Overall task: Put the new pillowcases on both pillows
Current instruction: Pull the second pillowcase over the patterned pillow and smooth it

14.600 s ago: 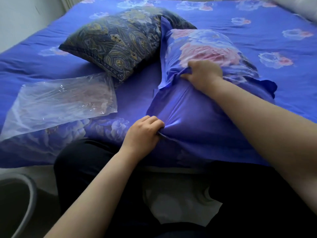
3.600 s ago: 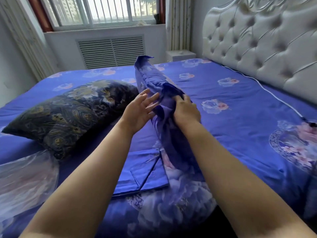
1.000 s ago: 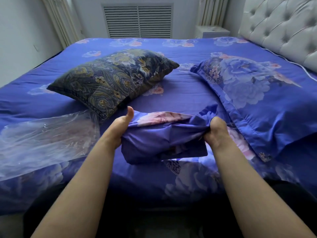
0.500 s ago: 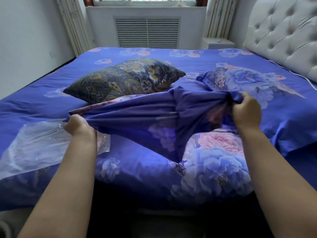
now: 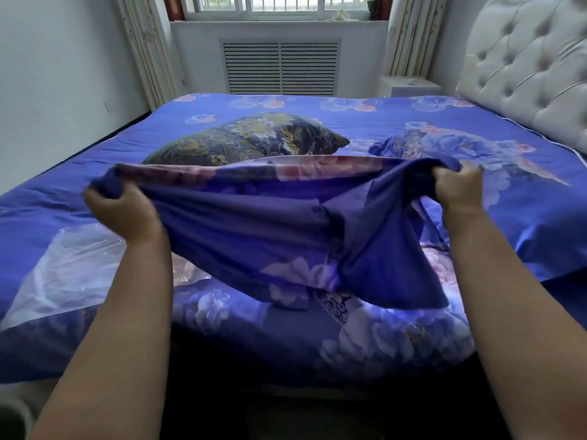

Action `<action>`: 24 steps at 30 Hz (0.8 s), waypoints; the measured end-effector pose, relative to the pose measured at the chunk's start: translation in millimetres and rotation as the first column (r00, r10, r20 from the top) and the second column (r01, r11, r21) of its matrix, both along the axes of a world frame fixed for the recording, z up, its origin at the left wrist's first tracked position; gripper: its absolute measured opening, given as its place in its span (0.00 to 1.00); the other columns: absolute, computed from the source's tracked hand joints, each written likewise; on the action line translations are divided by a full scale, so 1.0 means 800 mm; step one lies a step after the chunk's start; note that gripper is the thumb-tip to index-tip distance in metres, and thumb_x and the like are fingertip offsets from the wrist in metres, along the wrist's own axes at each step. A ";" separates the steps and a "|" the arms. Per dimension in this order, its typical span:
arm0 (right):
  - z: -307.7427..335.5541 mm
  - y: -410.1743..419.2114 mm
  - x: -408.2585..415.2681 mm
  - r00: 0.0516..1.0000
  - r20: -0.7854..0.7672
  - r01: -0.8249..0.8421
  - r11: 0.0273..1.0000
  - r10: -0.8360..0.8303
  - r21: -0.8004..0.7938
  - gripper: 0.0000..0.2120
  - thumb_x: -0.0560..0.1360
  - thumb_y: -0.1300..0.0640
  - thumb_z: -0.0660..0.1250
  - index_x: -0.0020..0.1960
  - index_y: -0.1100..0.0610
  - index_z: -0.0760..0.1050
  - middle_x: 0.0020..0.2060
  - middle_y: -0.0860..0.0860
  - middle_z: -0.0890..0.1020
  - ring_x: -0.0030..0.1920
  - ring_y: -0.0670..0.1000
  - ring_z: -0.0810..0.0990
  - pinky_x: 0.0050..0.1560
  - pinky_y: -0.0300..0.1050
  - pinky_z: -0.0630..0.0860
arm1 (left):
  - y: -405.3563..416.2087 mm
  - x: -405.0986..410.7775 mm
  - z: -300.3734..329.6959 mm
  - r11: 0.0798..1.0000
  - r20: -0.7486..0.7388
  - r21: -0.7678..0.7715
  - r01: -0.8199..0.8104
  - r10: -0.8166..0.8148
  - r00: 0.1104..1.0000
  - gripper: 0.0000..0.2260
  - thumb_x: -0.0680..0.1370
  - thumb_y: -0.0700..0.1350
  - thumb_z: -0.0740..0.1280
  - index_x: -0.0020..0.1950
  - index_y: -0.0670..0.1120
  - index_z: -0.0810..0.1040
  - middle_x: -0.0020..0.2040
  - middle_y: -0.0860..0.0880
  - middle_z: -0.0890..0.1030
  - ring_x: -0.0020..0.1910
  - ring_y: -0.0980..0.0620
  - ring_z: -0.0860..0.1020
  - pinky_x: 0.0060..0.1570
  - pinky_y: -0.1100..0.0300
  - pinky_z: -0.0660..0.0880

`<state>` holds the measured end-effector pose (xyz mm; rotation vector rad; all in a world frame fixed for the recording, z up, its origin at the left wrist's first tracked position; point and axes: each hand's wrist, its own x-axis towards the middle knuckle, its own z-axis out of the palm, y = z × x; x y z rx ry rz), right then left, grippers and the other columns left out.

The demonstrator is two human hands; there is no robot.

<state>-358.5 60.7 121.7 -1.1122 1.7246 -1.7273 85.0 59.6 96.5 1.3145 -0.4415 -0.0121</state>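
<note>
Both hands up over the near edge of the bed (image 5: 95,166), stretching the second new pillowcase (image 5: 270,223) between them. Left hand (image 5: 122,208) has fingers curled round one end of the cloth, right hand (image 5: 457,190) is fisted on the other end, so each is gripping fabric, arms well apart. Cloth hangs in a sagging band, pinkish inner side showing along the top edge, loose blue flap dropping toward the bedspread. Prob held wide like this to shake it flat and find the opening before stuffing; can't tell from here which edge is the open one.

Dark paisley pillow (image 5: 247,138) lies behind the case, mid-bed, w/ its old cover on, so that one is not yet done. Pillow in new floral case (image 5: 460,154) sits to the right near the tufted headboard (image 5: 524,68), looks finished and parked out of the way. Clear plastic bag (image 5: 73,268) lies flat on the bed at left, just under the left forearm, likely the packaging.

Roughly halfway thru: one pillow dressed, one to go. Next needs the mouth opened and the paisley pillow pulled close.
</note>
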 end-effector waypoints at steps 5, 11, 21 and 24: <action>-0.082 -0.007 0.050 0.848 -0.318 -0.215 0.824 0.424 0.525 0.54 0.67 0.46 0.75 0.77 0.55 0.40 0.76 0.60 0.48 0.75 0.56 0.55 0.72 0.53 0.59 | -0.003 -0.057 -0.066 0.649 0.154 0.700 0.298 -0.545 0.824 0.35 0.73 0.47 0.70 0.74 0.37 0.59 0.75 0.33 0.54 0.73 0.37 0.57 0.70 0.49 0.58; -0.197 0.034 0.073 0.680 -0.337 -0.201 0.608 0.651 0.768 0.38 0.64 0.38 0.72 0.67 0.56 0.66 0.63 0.54 0.75 0.63 0.55 0.74 0.61 0.51 0.71 | 0.078 -0.158 -0.152 0.706 0.698 0.656 0.267 -0.702 0.141 0.22 0.69 0.65 0.62 0.52 0.49 0.77 0.50 0.49 0.78 0.49 0.45 0.77 0.47 0.51 0.72; -0.198 0.042 0.045 0.858 -0.496 0.067 0.927 0.136 0.370 0.09 0.79 0.56 0.59 0.51 0.59 0.76 0.50 0.65 0.80 0.51 0.65 0.77 0.47 0.53 0.70 | 0.059 -0.121 -0.166 0.764 0.593 0.556 0.328 -0.641 0.487 0.11 0.72 0.38 0.58 0.45 0.43 0.79 0.41 0.43 0.82 0.40 0.44 0.80 0.42 0.53 0.75; -0.177 0.043 0.037 0.877 -0.447 -0.036 0.953 0.174 0.301 0.07 0.78 0.61 0.61 0.50 0.62 0.76 0.45 0.62 0.81 0.48 0.58 0.79 0.46 0.49 0.71 | 0.046 -0.081 -0.097 0.922 0.456 0.229 0.313 -0.386 0.802 0.10 0.76 0.36 0.57 0.51 0.39 0.77 0.47 0.40 0.81 0.45 0.47 0.76 0.49 0.60 0.68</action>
